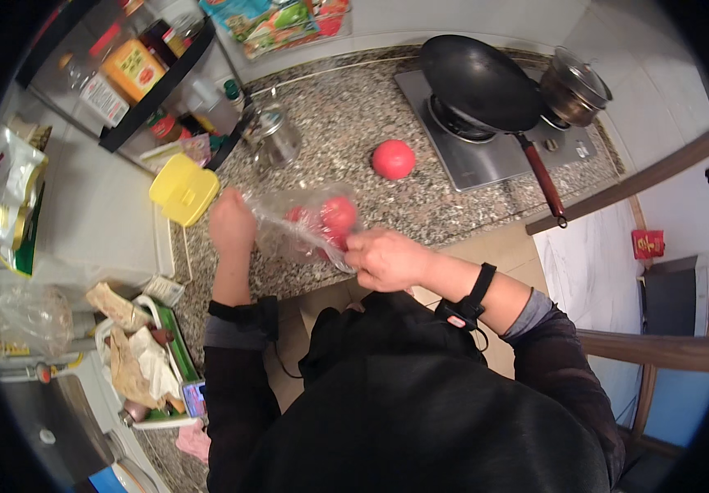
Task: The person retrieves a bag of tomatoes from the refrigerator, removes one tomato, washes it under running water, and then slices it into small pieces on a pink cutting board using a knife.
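A clear plastic bag (pixel 286 225) with several red tomatoes (pixel 338 213) inside is stretched between my hands at the front of the granite counter. My left hand (pixel 232 223) grips the bag's left edge. At its right edge, my right hand (pixel 385 259) pinches the plastic with the fingers. One loose tomato (pixel 394 159) rests on the counter beyond the bag, touched by neither hand. A yellow plastic container (pixel 185 190) lies just past my left hand.
A black wok (pixel 480 83) tilts on the gas hob (pixel 465 166) at the right, beside a lidded pot (pixel 573 92). A glass jar (pixel 277 138) stands near the condiment rack (pixel 163 92). A green-and-white basket (pixel 175 345) holds paper and other items at the left.
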Motion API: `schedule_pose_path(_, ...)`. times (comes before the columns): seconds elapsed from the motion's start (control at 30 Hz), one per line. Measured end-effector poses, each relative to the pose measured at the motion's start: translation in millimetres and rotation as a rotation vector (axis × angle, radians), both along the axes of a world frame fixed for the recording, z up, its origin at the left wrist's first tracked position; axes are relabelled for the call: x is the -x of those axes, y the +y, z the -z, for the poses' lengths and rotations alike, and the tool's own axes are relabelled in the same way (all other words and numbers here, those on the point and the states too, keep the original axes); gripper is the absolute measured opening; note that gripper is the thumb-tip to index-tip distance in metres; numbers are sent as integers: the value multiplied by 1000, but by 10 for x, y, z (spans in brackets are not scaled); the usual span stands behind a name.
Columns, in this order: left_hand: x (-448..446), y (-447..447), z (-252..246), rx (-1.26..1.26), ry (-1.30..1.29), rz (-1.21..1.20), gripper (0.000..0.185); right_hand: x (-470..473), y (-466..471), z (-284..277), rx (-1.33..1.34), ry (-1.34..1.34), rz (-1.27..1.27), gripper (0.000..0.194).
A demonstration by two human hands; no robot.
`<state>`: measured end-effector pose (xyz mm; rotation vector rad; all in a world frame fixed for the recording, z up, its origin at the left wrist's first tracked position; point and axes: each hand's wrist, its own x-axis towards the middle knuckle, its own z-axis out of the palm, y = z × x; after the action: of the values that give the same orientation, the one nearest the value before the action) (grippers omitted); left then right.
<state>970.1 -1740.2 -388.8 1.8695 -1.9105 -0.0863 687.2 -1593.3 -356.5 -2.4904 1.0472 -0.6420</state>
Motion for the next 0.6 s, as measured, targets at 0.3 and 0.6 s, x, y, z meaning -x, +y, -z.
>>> schedule_pose_path(0.3, 151, 232, -413, 67, 379, 372, 7, 197, -75, -126, -1113, -1532, -72, 33)
schedule_pose_path(0.6, 677, 820, -1114, 259, 264, 913, 13, -445, -336, -31, -505, -484, 258, 23)
